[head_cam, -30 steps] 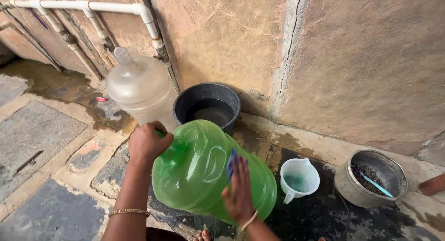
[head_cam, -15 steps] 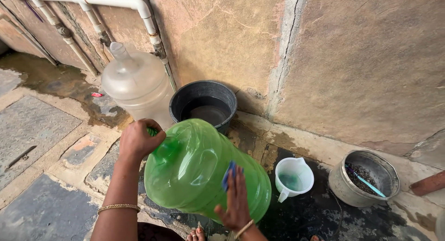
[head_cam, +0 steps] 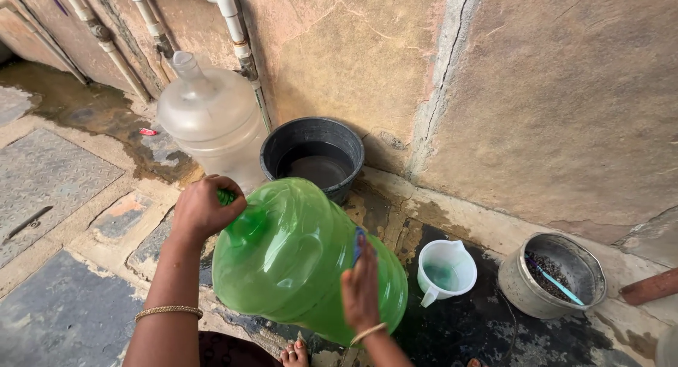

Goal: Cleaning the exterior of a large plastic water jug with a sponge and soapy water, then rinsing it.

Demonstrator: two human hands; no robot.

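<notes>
Single head-worn view, looking steeply down, close over wet floor (head_cam: 70, 317), facing wall (head_cam: 551, 91)

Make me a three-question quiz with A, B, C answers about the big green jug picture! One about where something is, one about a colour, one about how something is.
1. Where does the white plastic measuring jug stand?
A. On the wet ground between the big green plastic water bottle and the round metal pot
B. Inside the black bucket
C. On top of the clear bottle

2. What colour is the round plastic bucket by the wall?
A. Red
B. Black
C. Yellow

3. How is the green bottle?
A. Standing upright alone
B. Tilted, with the left hand around its neck and the right hand on its side
C. Lying crushed flat

Answers: 1 A, it sits on the ground between them. 2 B, its rim and walls are black. 3 B, the neck points sideways with both hands on the bottle.
</notes>
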